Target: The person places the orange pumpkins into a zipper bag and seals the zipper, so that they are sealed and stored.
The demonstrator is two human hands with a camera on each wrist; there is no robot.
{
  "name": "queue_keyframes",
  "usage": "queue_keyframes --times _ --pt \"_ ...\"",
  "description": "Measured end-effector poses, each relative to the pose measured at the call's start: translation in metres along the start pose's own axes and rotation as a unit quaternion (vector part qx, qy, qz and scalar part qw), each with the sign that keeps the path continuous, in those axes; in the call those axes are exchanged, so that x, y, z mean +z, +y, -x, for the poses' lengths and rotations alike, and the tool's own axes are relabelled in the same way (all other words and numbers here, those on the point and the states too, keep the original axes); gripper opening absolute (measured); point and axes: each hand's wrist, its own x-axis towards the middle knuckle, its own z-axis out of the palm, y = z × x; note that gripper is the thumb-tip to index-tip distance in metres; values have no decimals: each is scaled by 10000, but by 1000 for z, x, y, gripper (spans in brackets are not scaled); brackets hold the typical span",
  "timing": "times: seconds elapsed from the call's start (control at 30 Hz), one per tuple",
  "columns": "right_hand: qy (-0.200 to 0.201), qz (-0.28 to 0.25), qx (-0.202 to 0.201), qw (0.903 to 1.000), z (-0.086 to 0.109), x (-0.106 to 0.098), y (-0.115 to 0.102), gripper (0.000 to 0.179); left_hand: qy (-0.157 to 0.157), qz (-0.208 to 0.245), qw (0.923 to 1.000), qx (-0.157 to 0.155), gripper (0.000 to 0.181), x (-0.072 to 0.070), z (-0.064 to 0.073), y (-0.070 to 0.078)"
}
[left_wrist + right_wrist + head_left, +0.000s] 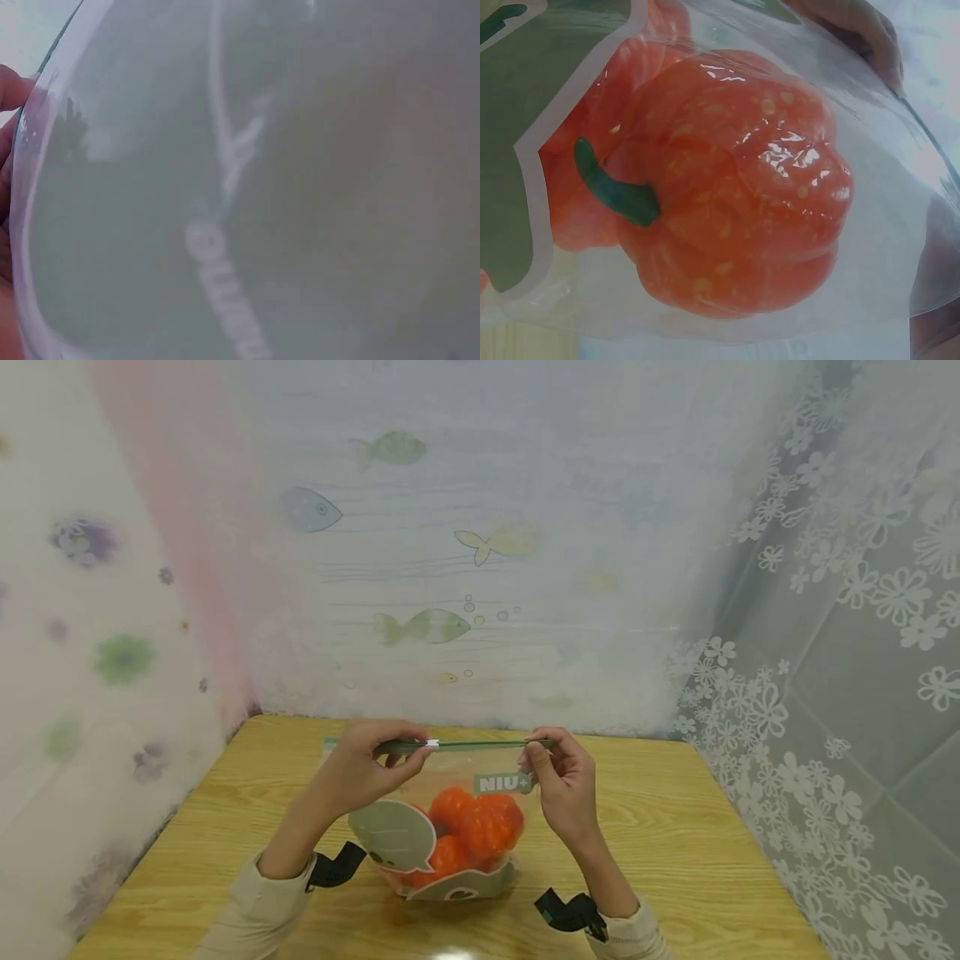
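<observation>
A clear slider zip bag (393, 835) with green printed panels stands on the table, its green zip strip (480, 744) stretched across the top. Inside lie several orange-red pumpkins (480, 822); the right wrist view shows one pumpkin (750, 195) up close, with pale flecks and a green stem (622, 191). My left hand (363, 767) pinches the strip at the white slider (432, 744), left of centre. At the strip's right end, my right hand (567, 785) grips the bag's top edge between thumb and fingers. Printed bag film (150, 225) fills most of the left wrist view.
The bag stands on a wood-grain table (660, 827). A curtain with fish drawings (600, 527) hangs behind its far edge. Flowered drapes border the left (90, 693) and right (862, 710). A black strap mount (337, 865) juts from the left wrist, another mount (566, 910) from the right.
</observation>
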Motion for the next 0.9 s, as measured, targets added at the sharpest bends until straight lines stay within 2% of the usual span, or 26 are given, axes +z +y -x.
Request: queue_keyframes --times 0.13,0.33,0.63,0.77,0.83,0.9 --pt "14 11 -4 10000 -1 1 1 11 18 -165 9998 74 17 -4 3 -5" --pt "50 71 -26 10000 -3 4 2 12 87 -214 9996 186 6 -7 6 -13" --pt "84 188 3 9998 -5 6 6 13 200 -265 9990 302 27 -16 9 -21" --pt "172 224 30 9996 -5 6 7 12 205 -255 9989 325 29 -21 10 -26" --pt "211 212 20 9996 -6 5 7 12 211 -276 9990 295 27 -24 11 -29" --pt "228 194 29 9995 -6 5 7 12 214 -304 9990 232 13 -27 13 -29"
